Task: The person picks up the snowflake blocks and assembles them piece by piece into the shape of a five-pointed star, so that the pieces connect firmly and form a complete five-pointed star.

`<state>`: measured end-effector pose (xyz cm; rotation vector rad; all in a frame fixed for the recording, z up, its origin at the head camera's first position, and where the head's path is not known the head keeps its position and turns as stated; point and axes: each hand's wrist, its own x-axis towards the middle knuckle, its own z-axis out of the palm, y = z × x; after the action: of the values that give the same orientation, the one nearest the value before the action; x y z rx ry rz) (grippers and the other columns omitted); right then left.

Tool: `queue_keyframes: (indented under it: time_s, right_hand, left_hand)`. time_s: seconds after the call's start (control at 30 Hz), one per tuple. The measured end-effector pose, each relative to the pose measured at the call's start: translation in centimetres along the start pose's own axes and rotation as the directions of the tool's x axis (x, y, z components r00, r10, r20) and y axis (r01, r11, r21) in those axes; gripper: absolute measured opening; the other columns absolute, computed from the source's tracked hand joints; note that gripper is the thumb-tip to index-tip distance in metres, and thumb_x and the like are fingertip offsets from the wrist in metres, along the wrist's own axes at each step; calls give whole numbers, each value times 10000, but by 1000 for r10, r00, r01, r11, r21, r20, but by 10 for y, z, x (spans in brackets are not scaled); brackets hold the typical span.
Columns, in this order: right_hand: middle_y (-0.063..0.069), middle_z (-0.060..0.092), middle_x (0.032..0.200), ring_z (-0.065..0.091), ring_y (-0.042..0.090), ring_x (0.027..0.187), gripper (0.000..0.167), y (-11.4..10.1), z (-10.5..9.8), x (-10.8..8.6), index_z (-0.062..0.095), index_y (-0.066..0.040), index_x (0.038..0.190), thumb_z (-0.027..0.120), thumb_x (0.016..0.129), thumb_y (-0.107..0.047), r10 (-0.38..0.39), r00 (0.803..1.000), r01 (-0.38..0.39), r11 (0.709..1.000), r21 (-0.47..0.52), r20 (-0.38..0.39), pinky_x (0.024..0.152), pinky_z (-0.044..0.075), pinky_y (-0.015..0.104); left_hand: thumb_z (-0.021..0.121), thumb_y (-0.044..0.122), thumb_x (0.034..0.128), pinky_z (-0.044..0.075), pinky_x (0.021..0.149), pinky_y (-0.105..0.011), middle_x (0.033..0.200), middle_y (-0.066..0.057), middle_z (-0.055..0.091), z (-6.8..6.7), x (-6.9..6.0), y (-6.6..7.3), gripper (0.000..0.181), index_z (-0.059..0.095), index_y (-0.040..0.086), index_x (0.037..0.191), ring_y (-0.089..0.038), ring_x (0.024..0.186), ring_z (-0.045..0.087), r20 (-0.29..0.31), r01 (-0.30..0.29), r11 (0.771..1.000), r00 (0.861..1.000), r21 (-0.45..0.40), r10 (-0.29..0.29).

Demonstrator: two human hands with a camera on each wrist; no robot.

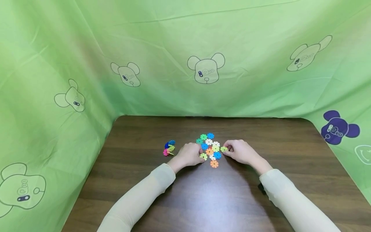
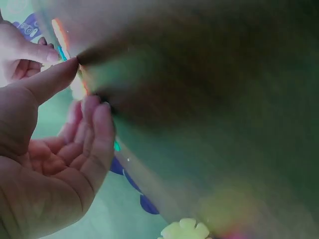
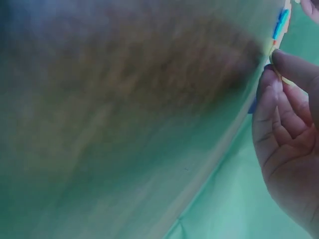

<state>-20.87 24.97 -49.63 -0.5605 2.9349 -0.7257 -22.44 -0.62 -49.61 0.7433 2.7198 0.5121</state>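
One lime disc point(image 1: 203, 157) pinched by the rim in the left hand point(image 1: 189, 154), second lime disc point(image 1: 224, 149) between thumb and fingertips of the right hand point(image 1: 238, 150). Worth noting: loose pile point(image 1: 209, 151) of flower discs on the worktop point(image 1: 290, 145), smack between both hands. First one just beside its left edge, second just off its right, a touch farther out. Round, so no real long axis. Other clump point(image 1: 170, 148), seemingly joined, way nearer the left hand.
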Motion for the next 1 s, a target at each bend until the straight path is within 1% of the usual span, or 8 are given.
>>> queue_keyframes:
  time_s: [0.13, 0.27, 0.37, 0.5, 0.6, 0.67, 0.8, 1.0]
  right_hand:
    - [-84, 618, 765, 548, 93, 689, 84, -5, -3, -8, 740, -126, 972, 756, 959, -208, -17, 999, 17, 1000, -7, -39, 657, 484, 333]
    - [-121, 564, 704, 495, 72, 624, 70, -16, -8, -19, 722, -176, 944, 761, 967, -230, -52, 995, 52, 999, -11, -84, 620, 444, 307]
    - [-147, 537, 687, 466, 48, 596, 61, -23, -11, -26, 721, -190, 951, 772, 959, -221, -84, 990, 83, 996, -17, -117, 603, 432, 285]
    - [-184, 539, 686, 458, 16, 579, 58, -34, -14, -35, 747, -193, 966, 794, 939, -213, -135, 976, 133, 991, -20, -171, 582, 435, 261]
    - [-205, 548, 685, 456, -3, 574, 57, -43, -16, -38, 762, -199, 954, 809, 923, -193, -180, 959, 180, 983, -20, -219, 567, 437, 247]
    - [-206, 549, 690, 448, -10, 575, 58, -49, -16, -39, 770, -190, 949, 809, 918, -161, -214, 944, 216, 976, -22, -250, 557, 431, 239]
    - [-180, 567, 718, 447, -11, 587, 79, -59, -17, -42, 781, -149, 947, 806, 905, -87, -289, 907, 291, 956, -39, -306, 544, 435, 234]
    - [-140, 612, 760, 453, -12, 606, 119, -63, -16, -43, 783, -118, 938, 831, 861, -41, -361, 862, 353, 931, -90, -356, 544, 447, 230]
  left_hand:
    - [877, 314, 860, 509, 720, -276, 778, 86, 641, 1, 0, -1, 281, 672, 145, 951, -78, 725, 594, -37, 17, 985, 999, -172, -24]
    - [870, 292, 865, 532, 742, -263, 824, 82, 690, -6, -4, -2, 260, 728, 109, 981, -59, 758, 635, -74, -16, 940, 997, -341, -10]
    - [817, 265, 910, 564, 693, -278, 821, 36, 712, -13, -10, -1, 198, 760, 88, 980, -105, 731, 663, -79, -45, 871, 997, -490, 6]
    - [723, 215, 985, 616, 679, -375, 837, -101, 751, -21, -17, 4, 147, 760, 80, 941, -321, 769, 725, -53, -52, 737, 998, -674, 23]
    - [691, 188, 1012, 628, 692, -385, 843, -151, 753, -24, -21, 9, 170, 747, 47, 936, -462, 856, 711, -40, -51, 649, 999, -759, 31]
    - [679, 172, 1020, 623, 660, -342, 816, -153, 746, -24, -22, 12, 196, 739, -1, 951, -504, 863, 695, -42, -57, 605, 998, -794, 38]
    - [674, 149, 1019, 611, 620, -293, 776, -133, 736, -22, -23, 20, 201, 727, -39, 972, -543, 868, 676, -53, -61, 543, 998, -837, 31]
    - [685, 123, 1004, 606, 602, -282, 755, -127, 731, -20, -26, 28, 159, 721, -18, 942, -508, 844, 687, -63, -45, 506, 998, -862, -19]
